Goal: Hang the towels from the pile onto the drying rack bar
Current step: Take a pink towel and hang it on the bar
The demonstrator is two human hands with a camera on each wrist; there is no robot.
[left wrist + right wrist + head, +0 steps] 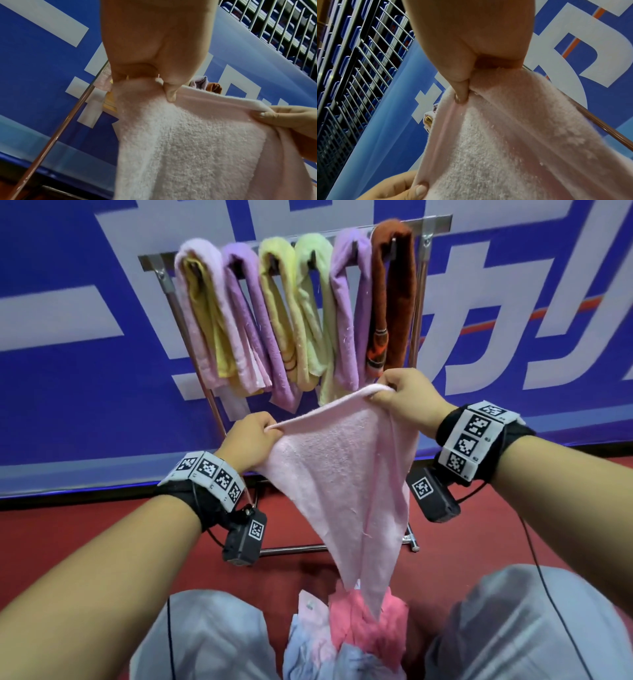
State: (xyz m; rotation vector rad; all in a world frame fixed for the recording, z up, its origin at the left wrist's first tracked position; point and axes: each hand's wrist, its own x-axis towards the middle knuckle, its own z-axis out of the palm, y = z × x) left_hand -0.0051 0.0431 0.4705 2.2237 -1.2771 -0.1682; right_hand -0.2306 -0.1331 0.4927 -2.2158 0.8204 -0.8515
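A pale pink towel (342, 474) hangs spread between my two hands in front of the drying rack. My left hand (255, 436) pinches its left top corner, and my right hand (400, 395) pinches the right end of the top edge, a little higher. The towel's tip trails down onto the pile of towels (346, 635) on the floor between my knees. The rack bar (435, 224) holds several hung towels, pink, purple, yellow, green and brown. The left wrist view shows the pink towel (188, 142) pinched by my left hand (163, 82); the right wrist view shows the towel (505, 142) under my right hand (464, 89).
A blue banner wall (85, 364) stands right behind the rack. The rack's legs (212, 402) and base bar (294, 549) stand on red floor. My knees (205, 642) flank the pile. Cables hang from both wrist cameras. A short bare stretch of bar lies right of the brown towel.
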